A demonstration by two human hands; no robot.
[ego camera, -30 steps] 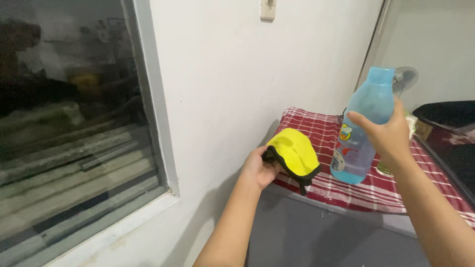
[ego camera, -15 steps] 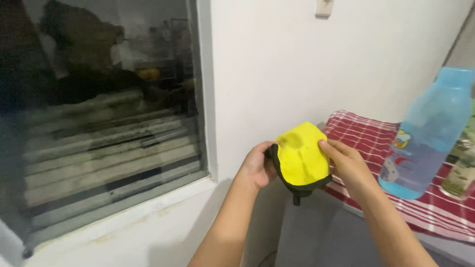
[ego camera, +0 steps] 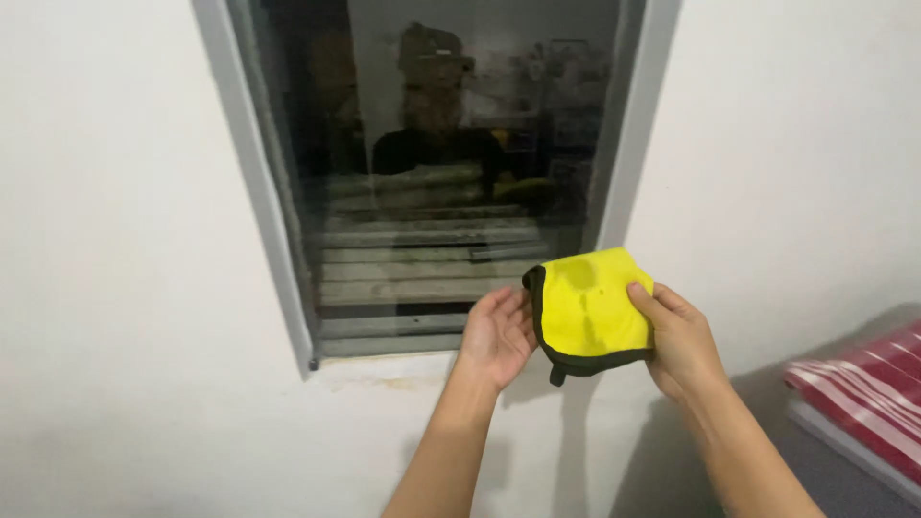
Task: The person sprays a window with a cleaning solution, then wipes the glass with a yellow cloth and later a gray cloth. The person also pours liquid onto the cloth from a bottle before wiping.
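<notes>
A dark window (ego camera: 432,173) in a grey frame (ego camera: 254,182) is seen up and to the left of the grip, and just below it the left hand (ego camera: 497,336) is held open, palm cupped against the left edge of the folded yellow cloth (ego camera: 590,307). The cloth, edged in black with damp patches showing, is pinched at its right side by the right hand (ego camera: 676,341), thumb laid on the front. Well off to the right of the grip, a red checked cloth (ego camera: 868,393) is glimpsed on a ledge.
</notes>
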